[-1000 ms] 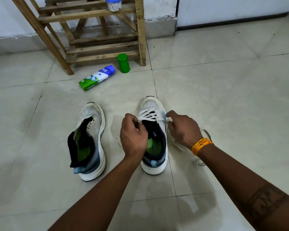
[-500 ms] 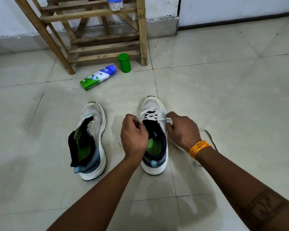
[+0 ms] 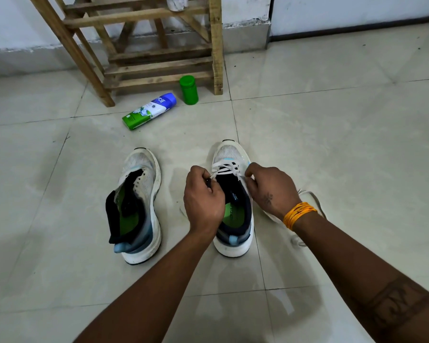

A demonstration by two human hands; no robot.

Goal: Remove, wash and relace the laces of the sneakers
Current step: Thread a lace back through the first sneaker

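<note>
Two white sneakers with green insoles stand side by side on the tiled floor. The left sneaker (image 3: 139, 204) has no lace and its black tongue hangs out. The right sneaker (image 3: 233, 194) carries a white lace (image 3: 224, 169) crossed through its front eyelets only. My left hand (image 3: 202, 200) pinches the lace at the shoe's left side. My right hand (image 3: 270, 189) pinches it at the right side, by the upper eyelets. Loose lace (image 3: 315, 196) trails on the floor behind my right wrist.
A wooden rack (image 3: 156, 45) stands against the wall ahead. In front of it lie a green and blue bottle (image 3: 149, 111) on its side and an upright green jar (image 3: 188, 90). A small container (image 3: 176, 2) sits on the rack. Open tiled floor spreads to the right.
My hands have stayed at the right sneaker's lacing with only small finger shifts. The loose lace by my right wrist has shifted slightly.
</note>
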